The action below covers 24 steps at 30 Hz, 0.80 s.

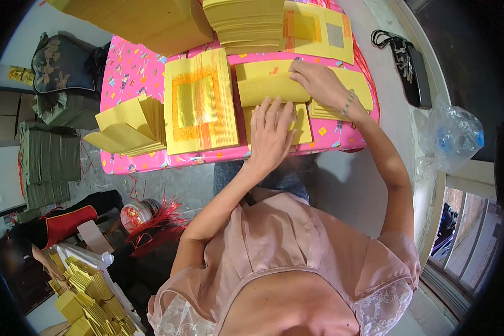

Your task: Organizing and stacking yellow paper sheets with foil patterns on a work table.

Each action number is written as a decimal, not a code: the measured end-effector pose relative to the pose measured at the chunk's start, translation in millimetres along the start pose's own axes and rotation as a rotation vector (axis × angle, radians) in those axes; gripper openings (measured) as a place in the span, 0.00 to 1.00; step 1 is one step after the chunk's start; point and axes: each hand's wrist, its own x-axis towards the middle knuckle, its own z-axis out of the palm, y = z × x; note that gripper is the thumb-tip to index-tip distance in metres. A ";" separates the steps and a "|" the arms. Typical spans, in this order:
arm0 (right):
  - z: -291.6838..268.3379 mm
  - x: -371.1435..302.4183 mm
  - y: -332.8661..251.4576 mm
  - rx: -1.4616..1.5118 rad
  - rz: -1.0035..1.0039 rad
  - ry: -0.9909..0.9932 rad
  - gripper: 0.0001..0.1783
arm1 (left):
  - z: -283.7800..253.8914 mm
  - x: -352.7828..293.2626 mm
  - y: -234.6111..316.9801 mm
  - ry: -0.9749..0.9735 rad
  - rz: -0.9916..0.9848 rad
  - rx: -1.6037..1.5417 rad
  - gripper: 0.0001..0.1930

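Note:
In front of me lies a sheet of yellow joss paper [257, 89], its near edge curled up and over. The fingers of my right hand [322, 84] are curled onto its upper right part, gripping it. My left hand [270, 126] is spread over the sheet's near edge and the yellow paper [302, 120] below, fingertips touching the fold. To the left stands a thick stack of joss paper [196, 106] with a gold and orange square on top. Beneath my right wrist sits a smaller pile of yellow sheets [353, 92].
Folded papers [131, 126] stand at the pink table's [151, 73] left edge. Tall yellow stacks [246, 28] fill the far side. A black pouch with keys [406, 67] and a clear plastic bag [456, 137] lie right. Another person [39, 229] is at lower left, beside folded papers [89, 291].

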 end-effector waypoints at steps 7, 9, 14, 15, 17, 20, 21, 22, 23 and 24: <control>37.5 58.3 49.2 -0.052 0.063 0.007 0.15 | 31.9 29.6 -27.3 -0.117 -0.164 0.092 0.38; 43.4 65.7 53.8 -0.176 0.033 -0.069 0.14 | 38.0 30.7 -32.8 -0.111 -0.174 0.086 0.38; 65.3 77.6 58.3 -0.193 -0.048 -0.035 0.14 | 45.4 32.4 -40.4 -0.149 -0.192 0.091 0.37; 70.2 79.5 57.1 -0.146 -0.074 -0.044 0.15 | 46.6 31.9 -40.8 -0.153 -0.194 0.097 0.36; 75.6 81.8 53.6 -0.098 -0.102 -0.052 0.15 | 46.8 30.8 -40.7 -0.155 -0.198 0.105 0.36; 79.6 81.6 51.8 -0.140 -0.096 -0.088 0.16 | 47.7 30.4 -39.8 -0.161 -0.210 0.096 0.35; 79.3 80.9 52.6 -0.133 -0.099 -0.081 0.16 | 48.2 30.6 -39.8 -0.169 -0.211 0.095 0.35; 79.0 80.4 52.5 -0.125 -0.101 -0.074 0.16 | 47.9 30.9 -39.7 -0.177 -0.212 0.093 0.35; 79.2 80.7 52.2 -0.124 -0.100 -0.074 0.16 | 47.5 31.0 -39.7 -0.178 -0.212 0.093 0.35; 79.3 81.2 52.0 -0.115 -0.089 -0.092 0.15 | 47.2 31.1 -39.7 -0.180 -0.214 0.092 0.35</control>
